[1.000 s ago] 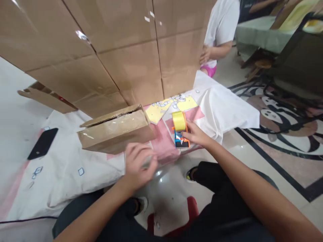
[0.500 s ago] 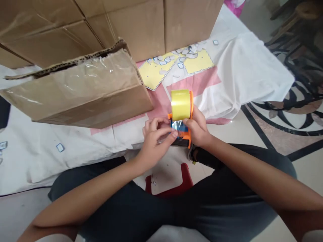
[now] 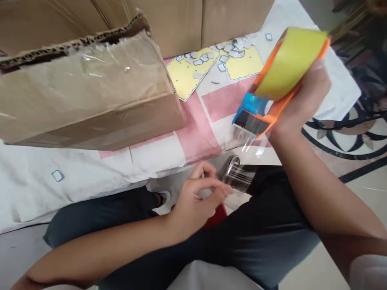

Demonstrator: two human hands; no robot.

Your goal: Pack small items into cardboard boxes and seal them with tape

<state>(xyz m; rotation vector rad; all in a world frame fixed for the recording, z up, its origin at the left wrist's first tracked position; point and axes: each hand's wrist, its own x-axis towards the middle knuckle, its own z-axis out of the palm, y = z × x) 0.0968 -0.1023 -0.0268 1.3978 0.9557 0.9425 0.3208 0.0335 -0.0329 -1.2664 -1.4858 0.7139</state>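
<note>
Raised over the right of the cloth, my right hand (image 3: 305,96) is closed round an orange and blue tape dispenser (image 3: 266,112) that carries a wide yellow-looking roll. A strip of clear tape (image 3: 246,161) stretches from the dispenser's black edge down to my left hand (image 3: 199,197), whose thumb and fingertips pinch its loose end above my lap. To the left stands a cardboard box (image 3: 99,88) with torn, rough top edges and shiny tape over its side. Neither hand touches the box.
More cardboard boxes (image 3: 178,24) stand stacked behind. Yellow cards (image 3: 190,82) with small paper pieces (image 3: 234,50) lie on the pink and white cloth (image 3: 199,137). A small blue-edged label (image 3: 57,175) lies front left. Part of a red stool (image 3: 216,217) shows below.
My right hand has lifted the tape dispenser up and to the right and tilted it. My left hand has moved slightly down and right, and a length of tape now spans the gap.
</note>
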